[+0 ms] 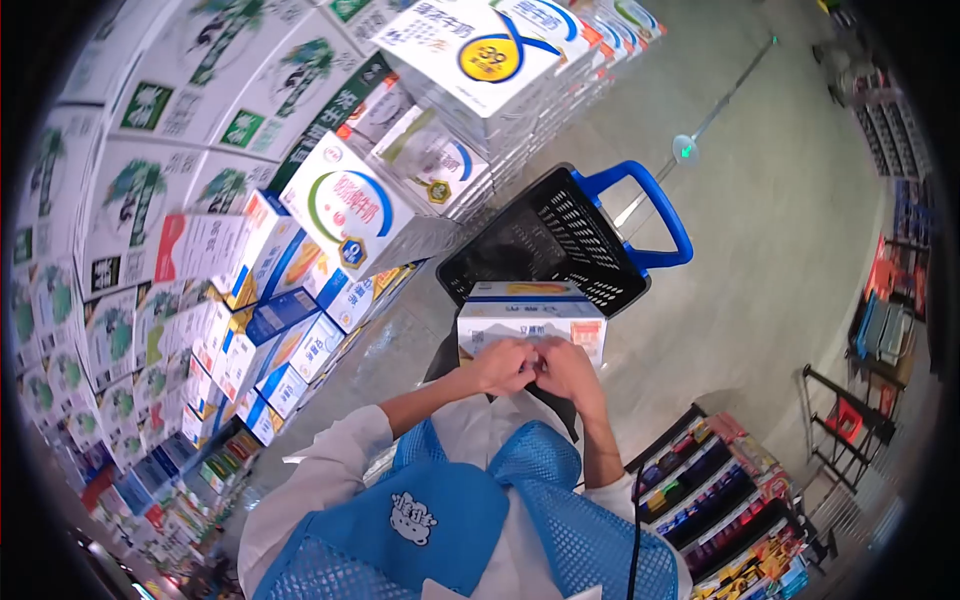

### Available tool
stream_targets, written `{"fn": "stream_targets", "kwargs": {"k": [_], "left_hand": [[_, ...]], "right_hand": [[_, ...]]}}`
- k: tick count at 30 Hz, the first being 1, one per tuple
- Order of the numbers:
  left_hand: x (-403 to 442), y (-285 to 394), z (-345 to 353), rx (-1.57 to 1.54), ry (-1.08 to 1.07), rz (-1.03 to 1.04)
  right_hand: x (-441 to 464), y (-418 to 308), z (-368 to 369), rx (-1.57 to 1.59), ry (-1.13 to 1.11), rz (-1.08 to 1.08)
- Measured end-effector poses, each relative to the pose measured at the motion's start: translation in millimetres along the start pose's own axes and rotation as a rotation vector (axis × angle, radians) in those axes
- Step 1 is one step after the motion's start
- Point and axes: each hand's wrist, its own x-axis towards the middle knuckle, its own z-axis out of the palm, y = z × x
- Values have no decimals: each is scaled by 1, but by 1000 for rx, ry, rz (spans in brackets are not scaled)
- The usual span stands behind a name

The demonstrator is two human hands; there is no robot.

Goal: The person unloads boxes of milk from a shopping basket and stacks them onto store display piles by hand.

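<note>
A white carton (pixel 535 322) with Chinese print, a blue band and an orange-red patch stands upright in front of my body. My left hand (pixel 505 366) and my right hand (pixel 565 369) meet at its near side, both with curled fingers pinched close together. Whatever lies between the fingertips is hidden or too small to make out. Just beyond the carton, a black shopping basket (pixel 540 235) with a blue handle (pixel 655 205) rests on the floor, its near edge partly covered by the carton.
Stacked milk cartons (pixel 350 205) and a price card (pixel 200 248) line the left side. More boxed milk (pixel 485 55) stands at the upper left of the basket. A snack rack (pixel 715 480) is close at lower right. Grey floor (pixel 740 270) stretches to the right, toward a black metal stand (pixel 845 425).
</note>
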Motion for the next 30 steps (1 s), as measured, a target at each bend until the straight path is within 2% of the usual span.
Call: {"fn": "stream_targets", "kwargs": {"k": [4, 8, 10, 12, 16, 17, 21, 30], "left_hand": [[-39, 24, -5, -81, 84, 11], [-76, 50, -7, -142, 196, -20], [-87, 43, 20, -150, 308, -29], [-102, 42, 46, -123, 443, -143], [-135, 40, 86, 13, 727, -249], [-147, 47, 86, -85, 723, -277], [-180, 59, 99, -87, 800, -370], [-226, 46, 116, -199, 1042, -475]], "right_hand": [[-29, -45, -3, -77, 39, -52], [-41, -68, 1, -150, -71, -65], [-50, -62, 13, -187, -95, -109], [-60, -59, 24, -159, -162, -158], [-69, -65, 50, -184, -229, -371], [-71, -69, 56, -189, -258, -394], [-75, -91, 64, -263, -417, -544], [-72, -120, 105, -155, -418, -715]]}}
